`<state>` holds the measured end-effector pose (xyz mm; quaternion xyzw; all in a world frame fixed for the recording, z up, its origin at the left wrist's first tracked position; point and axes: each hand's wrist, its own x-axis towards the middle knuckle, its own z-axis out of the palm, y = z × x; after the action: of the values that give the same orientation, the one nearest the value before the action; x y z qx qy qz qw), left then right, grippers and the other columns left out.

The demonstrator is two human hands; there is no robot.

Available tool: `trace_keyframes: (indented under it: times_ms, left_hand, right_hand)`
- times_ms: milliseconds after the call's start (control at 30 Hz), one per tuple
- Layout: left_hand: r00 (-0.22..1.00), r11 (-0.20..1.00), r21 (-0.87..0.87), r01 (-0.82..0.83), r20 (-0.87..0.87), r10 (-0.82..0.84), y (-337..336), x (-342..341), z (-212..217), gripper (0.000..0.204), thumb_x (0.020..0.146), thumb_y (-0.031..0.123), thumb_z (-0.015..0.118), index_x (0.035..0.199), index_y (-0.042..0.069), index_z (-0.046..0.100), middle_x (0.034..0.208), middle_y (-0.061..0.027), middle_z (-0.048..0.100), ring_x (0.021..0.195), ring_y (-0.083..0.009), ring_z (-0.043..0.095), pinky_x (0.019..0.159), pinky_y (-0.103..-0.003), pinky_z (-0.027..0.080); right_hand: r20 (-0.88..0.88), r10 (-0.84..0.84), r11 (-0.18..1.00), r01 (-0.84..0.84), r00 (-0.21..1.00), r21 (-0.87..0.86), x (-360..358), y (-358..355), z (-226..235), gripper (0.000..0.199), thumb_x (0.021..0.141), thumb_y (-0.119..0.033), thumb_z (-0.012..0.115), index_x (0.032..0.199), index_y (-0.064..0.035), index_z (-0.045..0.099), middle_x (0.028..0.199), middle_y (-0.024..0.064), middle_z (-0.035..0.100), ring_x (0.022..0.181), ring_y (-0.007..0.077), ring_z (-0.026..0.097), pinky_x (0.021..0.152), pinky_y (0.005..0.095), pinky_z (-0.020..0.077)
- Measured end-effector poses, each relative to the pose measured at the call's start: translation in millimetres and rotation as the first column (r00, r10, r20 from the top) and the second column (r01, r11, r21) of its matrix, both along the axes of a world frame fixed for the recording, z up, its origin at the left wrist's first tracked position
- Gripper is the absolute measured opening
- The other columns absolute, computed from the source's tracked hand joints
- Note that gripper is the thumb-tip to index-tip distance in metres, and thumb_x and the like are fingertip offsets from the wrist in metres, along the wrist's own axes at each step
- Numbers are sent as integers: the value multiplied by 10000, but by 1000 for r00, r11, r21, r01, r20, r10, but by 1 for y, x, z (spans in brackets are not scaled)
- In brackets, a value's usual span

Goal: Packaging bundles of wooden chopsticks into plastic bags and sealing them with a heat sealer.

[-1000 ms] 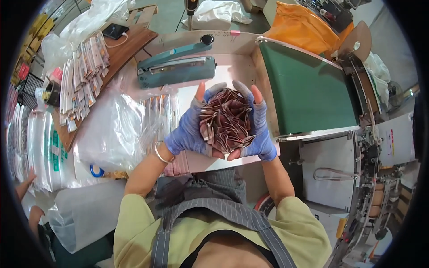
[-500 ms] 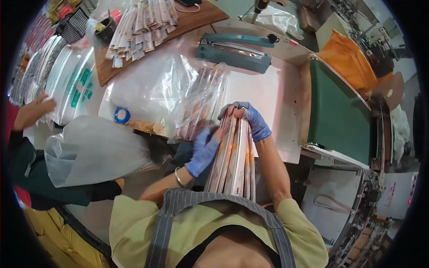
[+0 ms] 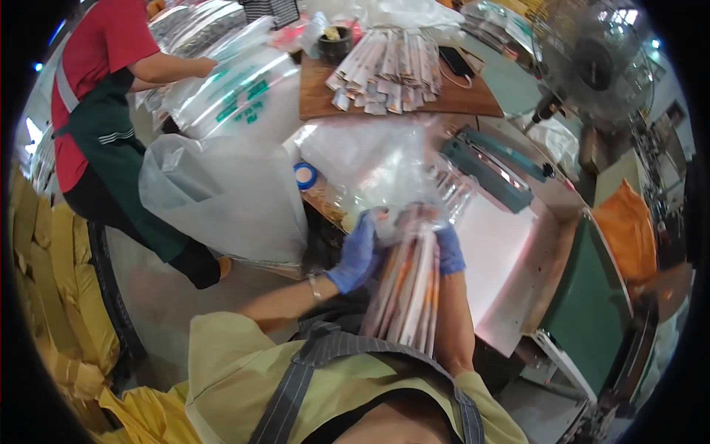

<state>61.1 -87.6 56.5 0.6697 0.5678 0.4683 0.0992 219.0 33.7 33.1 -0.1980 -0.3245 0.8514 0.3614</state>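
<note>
A bundle of long, narrow printed packets [image 3: 405,292] stands between my hands and reaches back toward my chest. The clear plastic bag [image 3: 392,166] meets the bundle's far end, and its film lies over the packet tips. On the bundle's left side is my left hand [image 3: 358,253], in a blue glove, its fingers closed at the edge of the film. My right hand [image 3: 450,251], gloved likewise, grips the bundle's right side; the film and packets partly hide its fingers. Beyond it, more packets in clear film [image 3: 452,191] lie on the white work surface [image 3: 499,251].
A teal bar sealer [image 3: 492,170] stands at the back right. Loose packets [image 3: 388,70] and a phone [image 3: 456,61] lie on a brown board [image 3: 318,92]. Blue tape [image 3: 305,176] sits at the table edge. At left, a co-worker [image 3: 103,126] stands by plastic bags [image 3: 229,96].
My view has swung left, bringing the co-worker and the fan into sight. The plastic film now covers the bundle's far end, and my left hand has moved up to its edge.
</note>
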Motion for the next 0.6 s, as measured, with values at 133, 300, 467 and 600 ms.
trace_keyframes:
  times_ms: [133, 300, 467, 600]
  left_hand:
    - [89, 825, -16, 565, 995, -42, 46, 65, -46, 324, 885, 268, 465, 1120, 48, 505, 1128, -55, 515, 975, -108, 490, 850, -273, 424]
    - [-607, 563, 493, 664, 795, 20, -13, 145, 42, 367, 951, 176, 267, 1224, 1, 439, 1255, -88, 440, 1139, -135, 411, 940, -268, 352]
    - [129, 336, -135, 932, 991, 42, 60, 150, -41, 310, 881, 325, 450, 918, 73, 628, 821, -58, 619, 729, -143, 576, 691, -302, 472]
    - [223, 307, -326, 894, 919, 326, -14, 129, -74, 325, 885, 325, 443, 970, 56, 604, 832, -61, 619, 676, -171, 567, 659, -312, 475]
  right_hand:
    - [-287, 116, 988, -82, 951, 127, 74, 3, -29, 404, 829, -236, 560, 1165, -45, 443, 1100, 121, 510, 973, 251, 523, 813, 375, 463]
    - [-328, 180, 980, -138, 928, 147, 135, -37, -24, 468, 801, -296, 594, 1182, -75, 438, 1095, 154, 510, 976, 286, 518, 791, 409, 459]
    - [-169, -39, 994, 56, 985, 98, 163, -20, -5, 481, 816, -314, 561, 1205, -69, 420, 1111, 176, 497, 983, 307, 511, 801, 417, 450]
    - [-34, -207, 969, 210, 978, 132, 197, -74, -30, 494, 827, -328, 535, 1224, -64, 406, 1125, 194, 487, 988, 324, 505, 810, 423, 443]
